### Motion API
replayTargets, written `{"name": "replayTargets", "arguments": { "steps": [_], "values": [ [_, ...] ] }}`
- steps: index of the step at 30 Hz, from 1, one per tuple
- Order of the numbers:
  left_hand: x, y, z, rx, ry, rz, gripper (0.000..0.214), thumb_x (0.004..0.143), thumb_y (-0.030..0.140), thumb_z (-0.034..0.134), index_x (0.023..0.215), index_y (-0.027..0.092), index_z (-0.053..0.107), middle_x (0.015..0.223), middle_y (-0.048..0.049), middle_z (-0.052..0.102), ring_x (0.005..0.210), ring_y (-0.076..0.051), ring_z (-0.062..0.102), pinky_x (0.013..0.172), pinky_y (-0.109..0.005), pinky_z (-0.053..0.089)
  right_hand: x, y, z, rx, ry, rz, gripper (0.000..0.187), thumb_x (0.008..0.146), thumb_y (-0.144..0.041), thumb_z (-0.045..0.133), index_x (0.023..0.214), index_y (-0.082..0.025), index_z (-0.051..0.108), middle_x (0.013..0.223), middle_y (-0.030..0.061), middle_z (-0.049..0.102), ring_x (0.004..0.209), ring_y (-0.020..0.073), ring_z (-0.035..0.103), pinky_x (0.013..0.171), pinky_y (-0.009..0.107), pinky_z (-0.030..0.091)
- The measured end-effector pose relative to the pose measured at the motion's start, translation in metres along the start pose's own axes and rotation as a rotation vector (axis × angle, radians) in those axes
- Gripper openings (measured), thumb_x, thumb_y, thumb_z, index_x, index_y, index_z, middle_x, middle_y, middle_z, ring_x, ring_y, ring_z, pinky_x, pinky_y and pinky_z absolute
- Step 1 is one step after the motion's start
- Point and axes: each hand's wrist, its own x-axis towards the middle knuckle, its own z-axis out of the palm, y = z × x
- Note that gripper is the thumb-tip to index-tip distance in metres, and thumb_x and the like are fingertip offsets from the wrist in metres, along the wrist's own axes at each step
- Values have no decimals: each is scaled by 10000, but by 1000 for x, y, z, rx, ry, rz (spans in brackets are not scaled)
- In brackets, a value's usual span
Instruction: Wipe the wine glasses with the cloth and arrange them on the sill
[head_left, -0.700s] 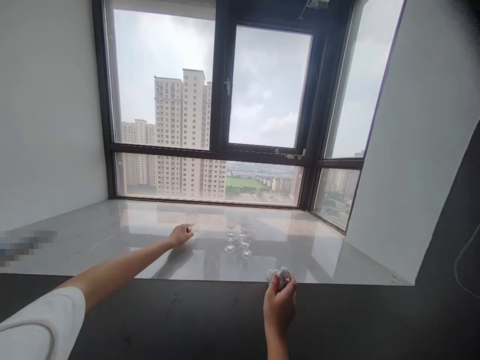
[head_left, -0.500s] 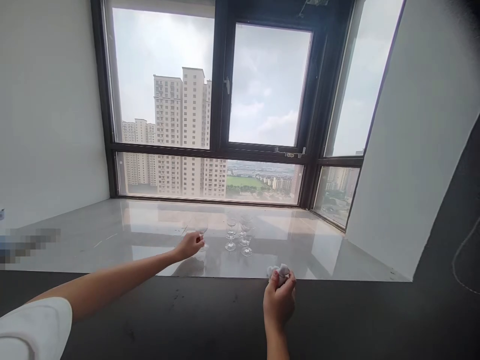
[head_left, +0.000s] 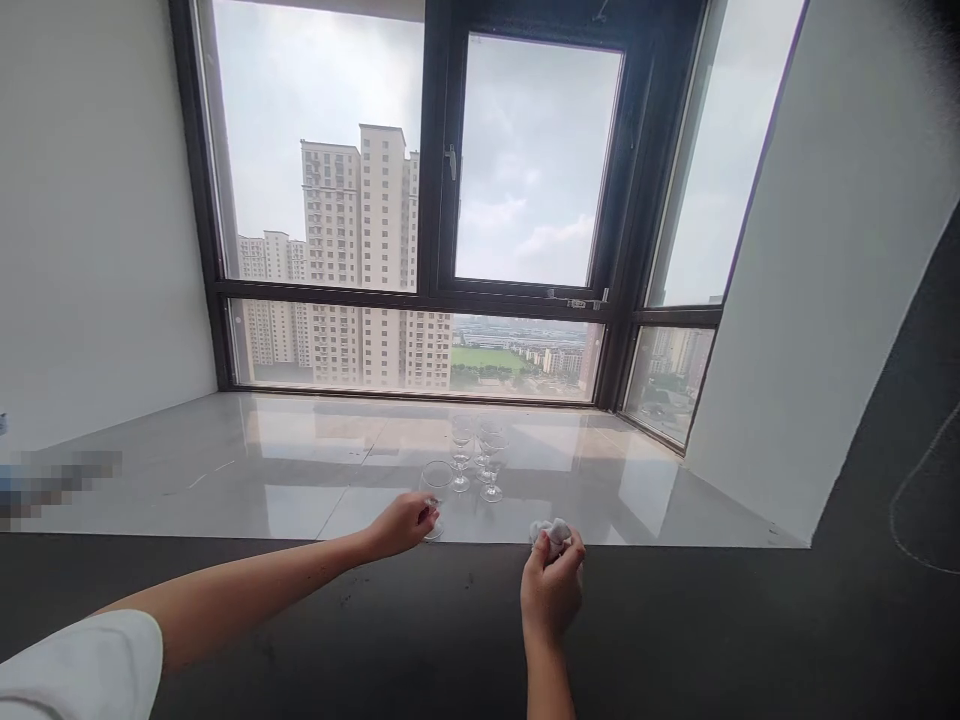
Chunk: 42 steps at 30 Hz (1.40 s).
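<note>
My left hand (head_left: 405,524) is closed round the stem of a clear wine glass (head_left: 436,474), its bowl upward and its foot low over the front of the sill. In my right hand (head_left: 553,580) a crumpled white cloth (head_left: 551,534) is pinched between thumb and fingers, near the sill's front edge. Behind and between the two hands stands a small cluster of several clear stemmed glasses (head_left: 491,465), upright and close together. Whether the held glass's foot touches the sill I cannot tell.
The glossy grey tiled windowsill (head_left: 292,470) reflects the daylight and ends at a front edge above a dark wall (head_left: 337,640). Dark-framed windows (head_left: 438,200) close off the back. A blurred patch (head_left: 60,480) covers something at the sill's far left.
My left hand has brought the wine glass to the right and closer to me, toward the front edge. My right hand with the cloth has hardly moved. The view has tilted slightly.
</note>
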Motion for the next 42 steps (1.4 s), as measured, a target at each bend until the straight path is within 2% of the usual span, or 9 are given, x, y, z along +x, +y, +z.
{"name": "replayTargets", "arguments": {
  "steps": [8,12,19,24,28,31,36,39,42],
  "values": [
    [6,4,7,159,-13,-92,207,881,294,436,706,195,484,638,1,540,555,-124,470,556,-243,290,-5,-6,7,-42,16,-33,634,892,-621,413,1303,-146,496,1037,167,638,954,313,605,780,397,450],
    [5,7,6,197,-12,-86,158,853,291,476,743,194,537,658,-16,585,572,-144,524,557,-253,315,-7,-16,8,41,20,1,629,869,-619,457,1304,-166,496,1083,163,637,947,308,616,768,391,458],
    [2,11,6,242,-7,-92,98,827,285,539,831,196,581,690,-38,634,642,-189,611,583,-268,380,-9,-55,10,283,97,117,633,820,-592,550,1294,-181,466,1089,153,631,785,244,634,653,330,468],
    [-1,13,6,320,39,53,147,863,238,485,964,185,576,912,-92,659,844,-228,626,711,-298,447,-7,-91,12,354,139,119,600,846,-565,505,1301,-186,411,1075,149,583,859,257,610,700,358,495],
    [-1,13,5,342,50,70,171,856,195,473,1008,182,550,968,-94,641,926,-224,599,787,-303,460,-4,-112,21,431,264,186,533,874,-529,430,1279,-190,358,1117,178,529,919,272,591,767,430,520],
    [0,10,7,352,48,73,172,857,189,470,1015,189,539,974,-84,641,936,-218,593,806,-302,461,1,-102,29,543,284,278,433,848,-528,490,1141,-223,399,1080,157,544,911,266,614,760,443,542],
    [1,8,10,397,45,50,134,872,201,461,975,186,546,933,-85,638,900,-217,596,782,-301,460,16,-51,29,787,104,457,457,744,-532,612,1029,-255,387,918,51,616,818,236,660,616,394,567],
    [1,10,10,397,52,34,130,874,185,458,962,180,554,932,-91,639,901,-217,597,792,-307,455,20,-34,19,829,-37,470,461,718,-517,629,995,-240,386,798,6,630,709,205,665,593,364,564],
    [1,11,10,388,50,14,123,874,185,465,950,179,562,925,-89,641,905,-217,595,794,-308,454,16,-32,14,817,-92,421,438,724,-508,601,966,-241,351,753,5,642,700,211,671,607,382,570]
  ]
}}
